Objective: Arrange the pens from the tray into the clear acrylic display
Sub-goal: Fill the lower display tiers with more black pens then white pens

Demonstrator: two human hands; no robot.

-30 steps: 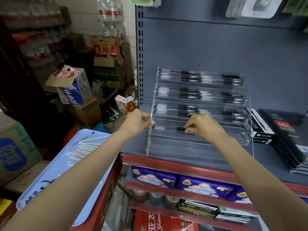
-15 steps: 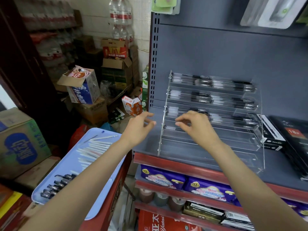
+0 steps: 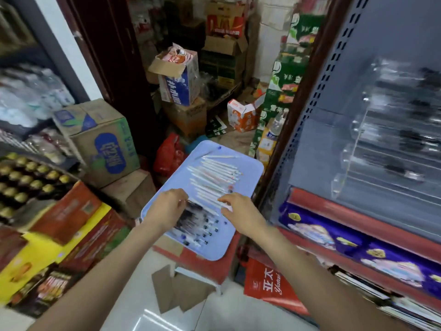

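Underfoot, pale floor [image 3: 238, 314]; blue tray [image 3: 248, 168] among stacked cartons [image 3: 105, 139].

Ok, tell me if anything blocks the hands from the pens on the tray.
Nothing visible does. The left hand and right hand are over the blue tray, right at the dark pens and white pens, which lie uncovered.

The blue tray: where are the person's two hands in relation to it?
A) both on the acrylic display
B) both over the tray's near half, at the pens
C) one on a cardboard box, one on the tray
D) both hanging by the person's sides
B: the left hand and right hand both reach over the blue tray, at the dark pens and the white pens.
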